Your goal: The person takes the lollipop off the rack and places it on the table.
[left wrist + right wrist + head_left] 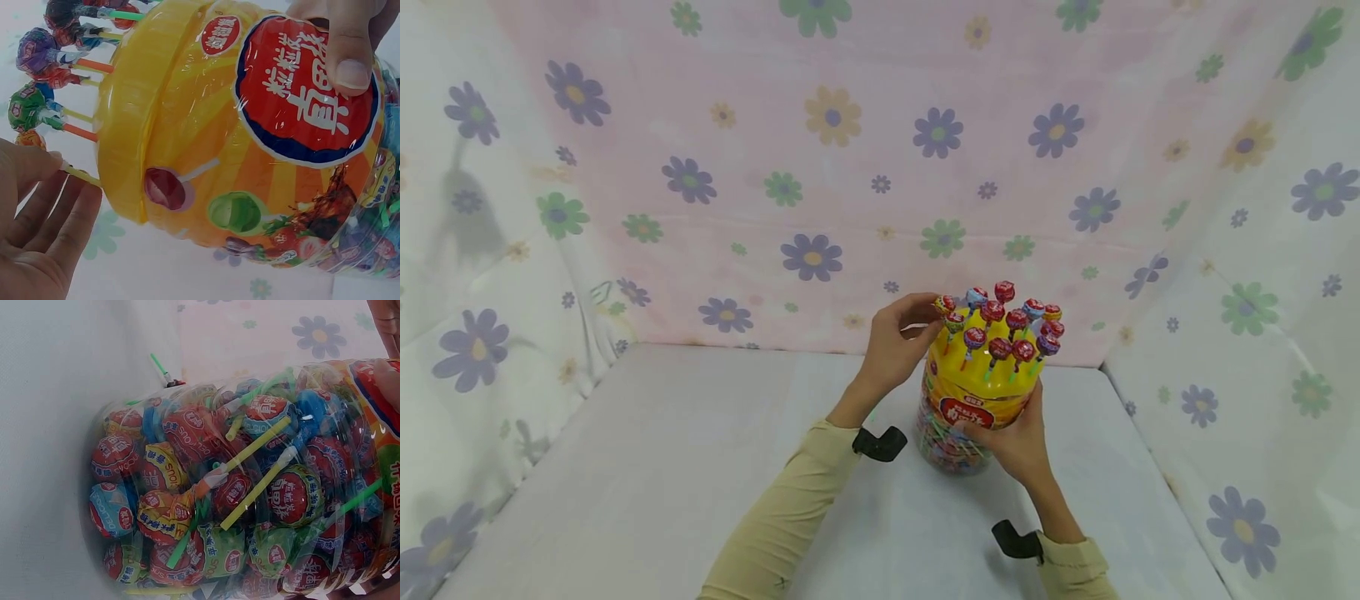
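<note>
A clear plastic jar full of wrapped lollipops stands upright on the table, with a yellow lid and an orange label. Several lollipops stick up out of the lid, sticks down. At the lid's left edge my left hand pinches an orange-wrapped lollipop by its yellow stick, whose lower end meets the lid. My right hand grips the jar's side from the right, thumb across the red label. Through the jar wall, the right wrist view shows wrapped lollipops with coloured sticks.
One loose lollipop with a green stick lies on the table behind the jar. The white table is bounded by a flowered cloth at the back and sides. Each wrist wears a black band mount.
</note>
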Demonstrator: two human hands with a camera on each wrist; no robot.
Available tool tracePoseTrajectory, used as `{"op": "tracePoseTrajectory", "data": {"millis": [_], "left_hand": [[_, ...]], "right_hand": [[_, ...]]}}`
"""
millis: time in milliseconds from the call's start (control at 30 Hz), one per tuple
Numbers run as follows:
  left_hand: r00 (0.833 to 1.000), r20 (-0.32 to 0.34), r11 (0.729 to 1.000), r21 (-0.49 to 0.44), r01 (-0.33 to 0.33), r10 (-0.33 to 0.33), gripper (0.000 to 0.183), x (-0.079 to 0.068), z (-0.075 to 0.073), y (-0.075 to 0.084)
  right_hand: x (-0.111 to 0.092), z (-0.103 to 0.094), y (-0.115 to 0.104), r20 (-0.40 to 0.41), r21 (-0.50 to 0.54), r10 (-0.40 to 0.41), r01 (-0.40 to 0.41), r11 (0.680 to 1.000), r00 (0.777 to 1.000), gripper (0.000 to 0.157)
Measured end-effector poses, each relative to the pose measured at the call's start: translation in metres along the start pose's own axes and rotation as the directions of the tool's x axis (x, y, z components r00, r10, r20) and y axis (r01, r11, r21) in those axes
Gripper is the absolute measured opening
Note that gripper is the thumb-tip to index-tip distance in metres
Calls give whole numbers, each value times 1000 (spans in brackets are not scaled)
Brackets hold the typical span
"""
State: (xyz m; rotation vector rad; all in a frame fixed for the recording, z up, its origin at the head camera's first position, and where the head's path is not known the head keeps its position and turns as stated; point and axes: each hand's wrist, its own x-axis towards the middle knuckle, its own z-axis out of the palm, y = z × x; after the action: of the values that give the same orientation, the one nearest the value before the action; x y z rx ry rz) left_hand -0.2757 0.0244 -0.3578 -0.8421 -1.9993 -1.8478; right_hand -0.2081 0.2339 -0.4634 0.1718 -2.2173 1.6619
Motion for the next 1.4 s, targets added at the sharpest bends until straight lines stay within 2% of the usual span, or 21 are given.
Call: {"op": "tracePoseTrajectory", "data": {"millis": [233, 433, 633, 1033, 1167, 1400], "left_hand": [[1000, -31, 1000, -22, 1, -1, 31, -1, 5, -2], [998, -45, 999, -17, -37, 36, 31, 1, 6, -1], [997, -51, 998, 2, -65, 65, 31, 4, 2, 4], [997, -70, 999, -43, -22, 19, 34, -5, -9, 5], [998, -67, 998, -57, 5, -9, 35, -12, -13, -1], [996, -62, 996, -67, 66, -70, 34, -24, -23, -20]], "right_hand": [[-2, -1, 3, -6, 10, -22, 22, 1000, 1000, 106], [-2, -1, 1, -5, -6, -4, 4, 1000, 1000, 104], [-2, -1, 0, -1, 6, -32, 32, 999, 999, 103], [-2, -2, 1, 3, 13, -30, 30, 999, 1000, 103], [-2, -1, 1, 7, 14, -15, 15, 1000, 1000, 103], [-2, 1, 1, 11, 8, -11, 11, 1000, 1000, 105]]}}
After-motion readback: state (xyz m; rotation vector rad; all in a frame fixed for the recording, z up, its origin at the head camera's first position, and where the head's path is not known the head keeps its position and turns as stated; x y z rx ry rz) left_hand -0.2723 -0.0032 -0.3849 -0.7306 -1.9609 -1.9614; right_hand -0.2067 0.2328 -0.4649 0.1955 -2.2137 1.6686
